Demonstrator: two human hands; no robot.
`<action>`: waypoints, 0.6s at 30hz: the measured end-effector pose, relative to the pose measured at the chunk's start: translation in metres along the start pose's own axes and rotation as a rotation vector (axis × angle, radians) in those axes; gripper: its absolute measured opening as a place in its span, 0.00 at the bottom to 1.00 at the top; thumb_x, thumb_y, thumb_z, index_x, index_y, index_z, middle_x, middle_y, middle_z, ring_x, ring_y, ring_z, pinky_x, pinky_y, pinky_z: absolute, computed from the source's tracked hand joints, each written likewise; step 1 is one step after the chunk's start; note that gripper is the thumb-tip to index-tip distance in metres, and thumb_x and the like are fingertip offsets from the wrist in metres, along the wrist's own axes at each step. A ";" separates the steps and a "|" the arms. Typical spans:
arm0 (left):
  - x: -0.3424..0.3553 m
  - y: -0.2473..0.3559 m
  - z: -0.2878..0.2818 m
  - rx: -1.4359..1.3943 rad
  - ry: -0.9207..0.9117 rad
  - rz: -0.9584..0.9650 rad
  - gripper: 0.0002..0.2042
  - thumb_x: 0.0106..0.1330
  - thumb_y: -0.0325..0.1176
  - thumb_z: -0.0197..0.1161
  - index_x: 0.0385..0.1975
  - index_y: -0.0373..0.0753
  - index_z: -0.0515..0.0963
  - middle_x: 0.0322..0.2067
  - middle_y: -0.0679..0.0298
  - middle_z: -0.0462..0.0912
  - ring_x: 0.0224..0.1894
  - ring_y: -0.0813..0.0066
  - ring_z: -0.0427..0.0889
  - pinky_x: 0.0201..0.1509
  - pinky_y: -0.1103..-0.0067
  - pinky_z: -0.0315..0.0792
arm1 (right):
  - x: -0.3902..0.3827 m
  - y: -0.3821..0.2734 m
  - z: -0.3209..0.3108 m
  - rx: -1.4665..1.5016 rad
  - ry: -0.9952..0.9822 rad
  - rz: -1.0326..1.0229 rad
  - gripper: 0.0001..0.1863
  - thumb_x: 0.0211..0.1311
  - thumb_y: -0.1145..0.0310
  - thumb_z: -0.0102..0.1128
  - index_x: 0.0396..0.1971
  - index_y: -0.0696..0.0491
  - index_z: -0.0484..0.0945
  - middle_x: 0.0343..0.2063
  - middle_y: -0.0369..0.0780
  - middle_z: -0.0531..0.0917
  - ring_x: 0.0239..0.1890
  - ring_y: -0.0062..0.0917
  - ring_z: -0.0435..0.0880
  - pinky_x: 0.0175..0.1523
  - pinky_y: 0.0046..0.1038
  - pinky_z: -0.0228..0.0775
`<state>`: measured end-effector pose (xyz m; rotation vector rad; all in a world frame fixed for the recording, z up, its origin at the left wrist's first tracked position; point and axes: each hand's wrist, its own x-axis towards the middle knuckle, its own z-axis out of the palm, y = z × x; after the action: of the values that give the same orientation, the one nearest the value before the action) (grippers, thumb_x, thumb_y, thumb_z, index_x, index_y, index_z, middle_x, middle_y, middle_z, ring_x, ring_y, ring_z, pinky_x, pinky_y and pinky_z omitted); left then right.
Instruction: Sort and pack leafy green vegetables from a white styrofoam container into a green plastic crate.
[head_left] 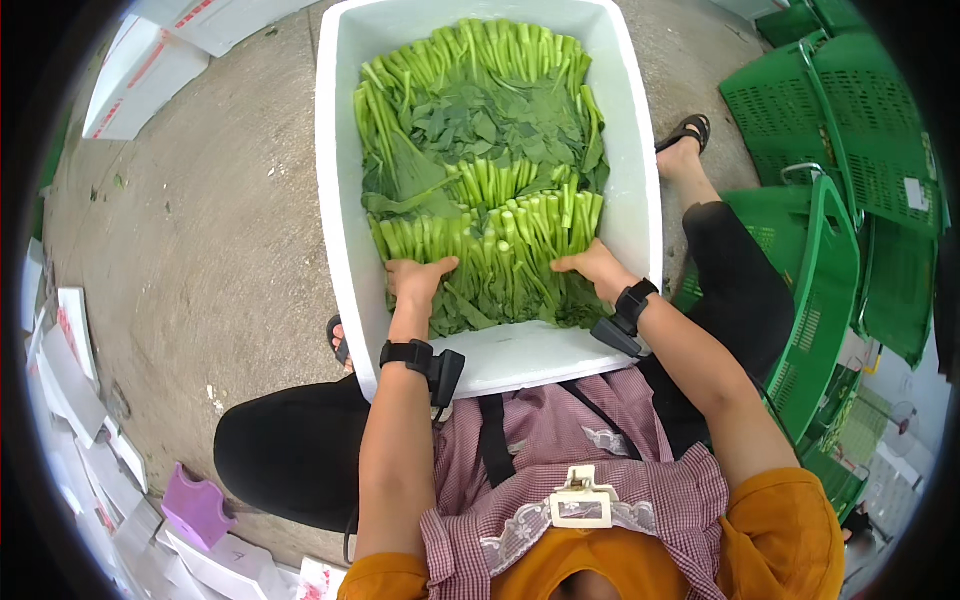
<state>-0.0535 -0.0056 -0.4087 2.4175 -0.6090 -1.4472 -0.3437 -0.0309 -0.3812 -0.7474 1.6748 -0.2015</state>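
A white foam box (pixel 632 140) rests before me, packed with rows of leafy green stalks (pixel 505 245), pale cut stems and darker leaves. My left hand (pixel 418 280) grips the near row at its left, thumb lying across the stalks. My right hand (pixel 598 268) grips the same row at its right, thumb pointing inward. The other fingers of both hands are partly hidden among the greens. Each wrist carries a black strapped device.
Green plastic crates (pixel 830 110) are stacked along the right beside my bent leg. White foam boxes (pixel 140 75) stand at upper left, with foam pieces (pixel 75 370) along the left and a purple plastic stool (pixel 192 505) at lower left, on a concrete floor (pixel 200 260).
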 end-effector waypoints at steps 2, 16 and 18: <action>-0.023 0.031 0.010 0.147 0.063 0.037 0.58 0.41 0.45 0.76 0.62 0.22 0.40 0.63 0.37 0.50 0.66 0.46 0.50 0.66 0.60 0.51 | -0.007 -0.004 -0.002 -0.263 0.112 -0.054 0.37 0.45 0.67 0.70 0.51 0.69 0.62 0.49 0.54 0.72 0.51 0.38 0.74 0.56 0.33 0.66; -0.058 0.112 0.045 0.863 -0.114 0.903 0.31 0.46 0.40 0.72 0.51 0.35 0.71 0.46 0.52 0.76 0.52 0.57 0.71 0.54 0.67 0.65 | 0.039 -0.086 -0.033 -0.865 0.108 -0.529 0.40 0.39 0.45 0.68 0.50 0.58 0.72 0.44 0.55 0.75 0.47 0.46 0.76 0.52 0.37 0.68; -0.056 0.115 0.054 0.859 -0.013 0.950 0.31 0.45 0.43 0.73 0.48 0.36 0.71 0.43 0.54 0.77 0.51 0.59 0.72 0.52 0.68 0.65 | 0.047 -0.085 -0.029 -0.973 0.009 -0.419 0.50 0.30 0.39 0.71 0.54 0.56 0.69 0.49 0.53 0.72 0.52 0.47 0.72 0.55 0.44 0.63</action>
<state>-0.1494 -0.0806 -0.3421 1.9691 -2.3301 -0.8326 -0.3429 -0.1317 -0.3679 -1.8202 1.5617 0.3588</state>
